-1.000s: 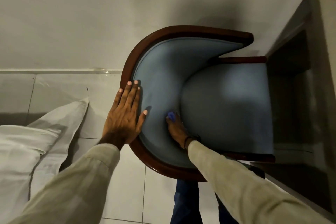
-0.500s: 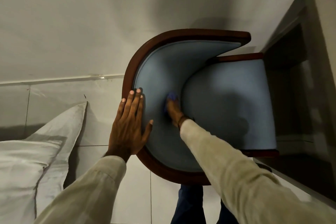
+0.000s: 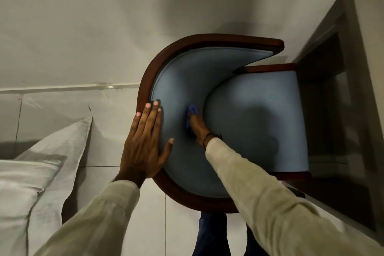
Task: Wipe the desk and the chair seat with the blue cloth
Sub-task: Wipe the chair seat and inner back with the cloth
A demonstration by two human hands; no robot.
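A chair with a curved dark wooden frame and pale blue upholstery stands below me, its seat pushed toward the desk on the right. My right hand presses a small blue cloth against the padded inner backrest, close to where it meets the seat. Most of the cloth is hidden under my fingers. My left hand lies flat with fingers spread on the top rim of the backrest, holding nothing.
A white pillow or bedding lies at the lower left on the tiled floor side. A pale wall runs behind the chair. My legs in dark trousers stand just behind the chair back.
My right hand with the cloth has slid up along the inner backrest, away from me. My left hand has stayed on the rim.
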